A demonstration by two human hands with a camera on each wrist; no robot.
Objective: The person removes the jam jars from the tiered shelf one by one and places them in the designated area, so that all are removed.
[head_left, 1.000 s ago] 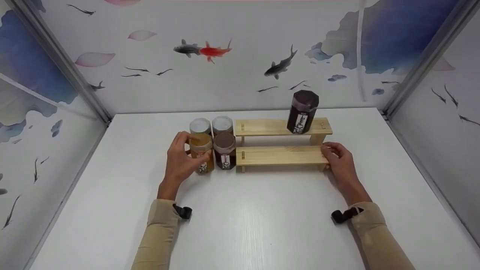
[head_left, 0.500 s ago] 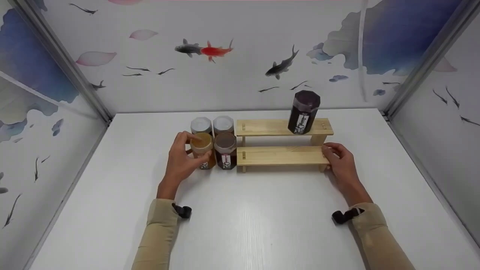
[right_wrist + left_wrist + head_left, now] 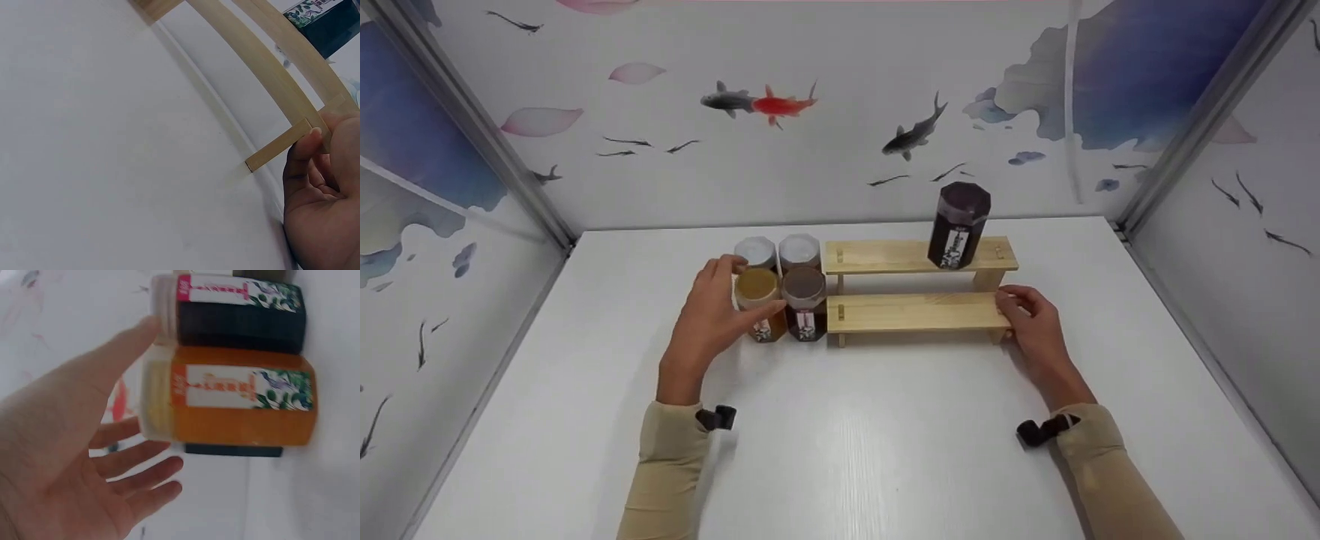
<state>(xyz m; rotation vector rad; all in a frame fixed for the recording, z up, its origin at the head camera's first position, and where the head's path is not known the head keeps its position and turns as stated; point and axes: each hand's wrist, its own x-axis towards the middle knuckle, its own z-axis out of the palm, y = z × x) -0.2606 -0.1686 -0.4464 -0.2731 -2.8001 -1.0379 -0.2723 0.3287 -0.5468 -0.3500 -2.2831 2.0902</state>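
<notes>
My left hand [image 3: 701,322] is spread around an amber jar [image 3: 763,328] of what looks like honey, standing on the table. In the left wrist view its fingers are straight and apart from the jar, thumb near the lid of the dark jar [image 3: 242,326] beside it. My right hand [image 3: 1037,330] pinches the right end of the lower board of a two-step wooden rack [image 3: 915,313]; the right wrist view has thumb and fingers at the board's corner, above a leg [image 3: 278,145]. A dark purple jar [image 3: 958,232] stands upright on the rack's upper board.
Behind the amber and dark jars stand two jars with pale lids, a left one [image 3: 755,250] and a right one [image 3: 799,247]. The jar group sits close against the rack's left end. White panels with painted fish surround the white table [image 3: 840,435] at the back and sides.
My left hand has let go of the amber jar, its fingers opening and drawing back to the left. Earlier, that jar shifted slightly back into line with the dark jar. My right hand keeps its hold.
</notes>
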